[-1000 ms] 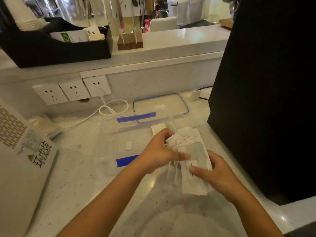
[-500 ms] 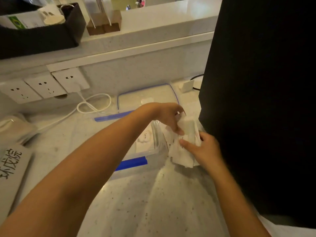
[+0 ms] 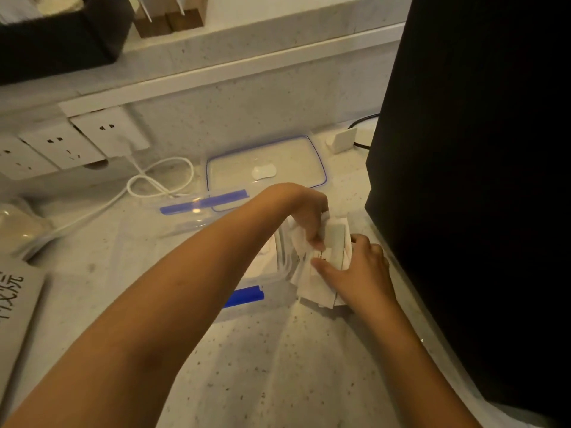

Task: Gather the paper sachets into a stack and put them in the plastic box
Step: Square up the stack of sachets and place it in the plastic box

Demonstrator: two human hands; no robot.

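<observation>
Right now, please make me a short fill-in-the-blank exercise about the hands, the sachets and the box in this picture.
1. The stack of paper sachets is held by ____ hands, the left hand and the right hand.
2. The clips on the clear plastic box are ____ in colour.
3. The lid lies on the counter ____ the box, nearer the wall sockets.
4. The big object right of the hands is ____ in colour.

Missing words: both; blue; behind; black

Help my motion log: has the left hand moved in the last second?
Yes. Against the lid, the left hand, gripping the sachets, shifted right, from its middle to its right end.
</observation>
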